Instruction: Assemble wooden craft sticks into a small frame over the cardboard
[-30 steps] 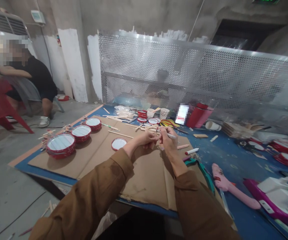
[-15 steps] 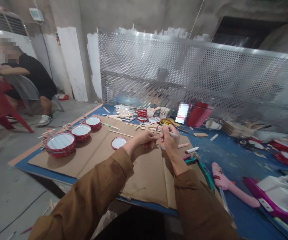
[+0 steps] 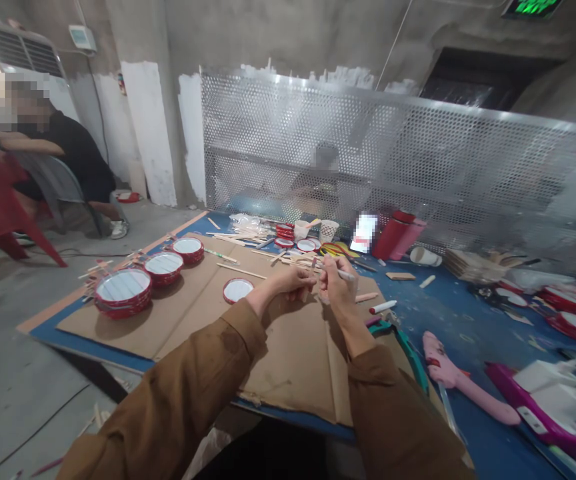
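Observation:
Over the cardboard sheet, my left hand pinches a small flat wooden stick that stands upright from the fingertips. Close on its right, my right hand is closed around a pen with a pale barrel. The pen's tip is hidden by the fingers, so I cannot tell if it touches the stick. Left of my hands lies a round red-rimmed piece with a white face. Loose thin sticks lie beyond them.
Red-rimmed round pieces with sticks line the left. A red-and-white marker, pink glue gun and purple power strip lie at right. Paper cups, a lit phone and a red bottle stand behind. A person sits far left.
The camera view has tilted up slightly, so an exit sign now shows at the top. Both hands keep nearly the same place and hold, with the fingers shifted only a little.

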`<state>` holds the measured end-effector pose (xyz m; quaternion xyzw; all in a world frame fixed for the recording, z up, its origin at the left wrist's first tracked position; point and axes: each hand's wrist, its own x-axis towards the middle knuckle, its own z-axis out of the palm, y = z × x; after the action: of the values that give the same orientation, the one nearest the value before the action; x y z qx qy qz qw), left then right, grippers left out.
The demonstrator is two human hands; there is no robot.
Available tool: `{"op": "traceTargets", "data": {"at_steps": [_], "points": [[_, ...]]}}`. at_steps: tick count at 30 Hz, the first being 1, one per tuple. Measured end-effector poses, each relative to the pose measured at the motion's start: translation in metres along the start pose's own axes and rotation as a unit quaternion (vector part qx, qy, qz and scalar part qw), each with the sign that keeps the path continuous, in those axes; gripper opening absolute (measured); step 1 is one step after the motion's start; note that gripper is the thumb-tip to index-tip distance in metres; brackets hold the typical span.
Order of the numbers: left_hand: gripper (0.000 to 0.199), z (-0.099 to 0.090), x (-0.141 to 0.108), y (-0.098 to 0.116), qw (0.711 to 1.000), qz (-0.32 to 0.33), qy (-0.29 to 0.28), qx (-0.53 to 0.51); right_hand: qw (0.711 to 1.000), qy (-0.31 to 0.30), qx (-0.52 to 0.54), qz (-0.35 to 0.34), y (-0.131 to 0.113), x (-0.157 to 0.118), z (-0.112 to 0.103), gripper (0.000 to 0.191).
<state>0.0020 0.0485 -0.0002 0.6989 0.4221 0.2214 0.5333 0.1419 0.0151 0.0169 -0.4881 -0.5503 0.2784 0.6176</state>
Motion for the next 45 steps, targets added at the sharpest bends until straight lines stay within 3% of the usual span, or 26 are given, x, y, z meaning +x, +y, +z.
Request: {"op": "traceTargets", "data": {"at_steps": [6,12,18,24,29,34,39,45], "points": [[0.041,0.0002,-0.0003,0.0008,1.0,0.006,-0.001,-0.001,0.999,-0.041,-0.008,-0.017,0.0011,-0.0003,0.0008,0.052],[0.039,0.0004,0.0029,-0.0015,1.0,0.003,0.006,-0.001,1.0,-0.01,-0.012,-0.014,0.0014,0.0004,-0.0001,0.052],[0.036,0.0005,0.0016,0.0005,1.0,-0.003,0.003,0.005,0.999,-0.036,-0.011,-0.016,-0.0015,-0.0011,0.0003,0.052],[0.035,0.0011,0.0005,0.0023,1.0,-0.004,0.002,0.011,1.0,-0.006,-0.013,-0.004,-0.0026,-0.0013,0.0,0.053],[0.036,0.0009,0.0022,-0.0002,1.0,0.008,0.001,-0.002,0.999,-0.034,-0.019,-0.014,-0.0018,-0.0014,0.0,0.052],[0.038,0.0005,0.0021,-0.0016,1.0,-0.003,0.006,-0.004,1.0,-0.007,-0.022,-0.014,0.001,-0.0003,-0.0007,0.051],[0.036,-0.0001,0.0036,-0.0032,1.0,0.005,-0.002,-0.008,0.998,-0.04,-0.034,-0.023,-0.0001,-0.0011,-0.0002,0.05],[0.038,-0.0008,0.0072,-0.007,1.0,0.013,-0.003,-0.005,0.999,-0.018,-0.027,-0.015,-0.0009,-0.0009,0.0001,0.05]]}}
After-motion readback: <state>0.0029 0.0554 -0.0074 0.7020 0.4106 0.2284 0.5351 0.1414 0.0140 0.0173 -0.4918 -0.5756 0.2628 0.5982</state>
